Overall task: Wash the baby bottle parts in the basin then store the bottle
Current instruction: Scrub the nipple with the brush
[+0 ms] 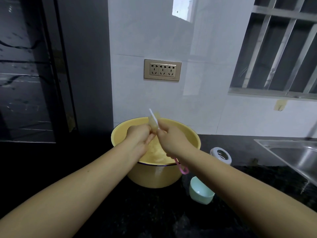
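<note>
Just above the round yellow basin [155,177] at the centre of the frame, the left hand [139,137] curls its fingers round a small translucent yellowish bottle part [154,122], probably the teat. The right hand [173,140], close against it on the right, is fisted on a thin pink-handled brush [182,167] whose white stem rises past the part.
</note>
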A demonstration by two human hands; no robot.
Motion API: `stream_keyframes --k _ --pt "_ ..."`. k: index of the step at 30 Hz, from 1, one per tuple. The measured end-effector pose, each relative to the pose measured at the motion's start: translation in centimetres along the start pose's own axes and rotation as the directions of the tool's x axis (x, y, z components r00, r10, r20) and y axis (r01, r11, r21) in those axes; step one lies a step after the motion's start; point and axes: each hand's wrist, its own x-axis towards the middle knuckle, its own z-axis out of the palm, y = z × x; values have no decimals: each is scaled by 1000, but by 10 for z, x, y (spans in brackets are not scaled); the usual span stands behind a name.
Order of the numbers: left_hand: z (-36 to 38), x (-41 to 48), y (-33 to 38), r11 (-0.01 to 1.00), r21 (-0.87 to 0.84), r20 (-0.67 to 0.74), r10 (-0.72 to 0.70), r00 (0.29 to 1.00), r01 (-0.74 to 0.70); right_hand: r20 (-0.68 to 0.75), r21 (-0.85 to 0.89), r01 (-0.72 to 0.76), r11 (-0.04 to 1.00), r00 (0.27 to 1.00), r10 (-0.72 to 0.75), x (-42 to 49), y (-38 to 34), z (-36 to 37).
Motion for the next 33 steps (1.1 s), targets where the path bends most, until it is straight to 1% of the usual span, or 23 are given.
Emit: stream_keyframes --k 2,3,8,10,13,15,17,20,23,25,29,31,33 --pt "-2 1 -1 997 53 -1 48 999 -48 2 -17 -19 1000 1000 19 3 0 -1" --pt "-4 2 -1 995 74 6 65 998 -65 7 6 -27 1000 1000 26 4 0 -2" --pt "-7 -4 6 987 100 91 120 989 -129 11 204 -78 976 997 78 7 1 -5" --pt "-9 -6 9 984 95 95 141 985 -150 19 288 -98 953 995 96 10 2 -8" --pt "-15 -6 13 980 128 133 138 981 -155 53 442 -112 890 994 99 14 5 -14" --pt "-19 -5 18 978 169 175 95 980 -125 82 488 -89 868 995 56 15 10 -17" --pt "-23 -5 24 971 226 202 27 979 -73 98 462 -36 886 995 -10 15 14 -20" --pt "-26 -4 30 954 299 232 -63 971 -9 113 372 34 928 990 -81 14 16 -23" --pt "-27 -1 33 945 327 219 -101 971 24 126 321 66 945 986 -112 14 20 -25" --pt "-26 2 31 929 369 182 -97 978 24 125 296 79 952 985 -121 14 23 -25" --pt "-27 10 27 815 577 85 -9 996 -42 74 127 108 986 990 -118 12 23 -23" --pt "-31 15 27 752 653 47 79 996 -91 19 47 84 995 996 -85 13 24 -26" --pt "-37 21 28 657 740 14 197 980 -142 -23 -89 54 995 998 -56 14 26 -31"
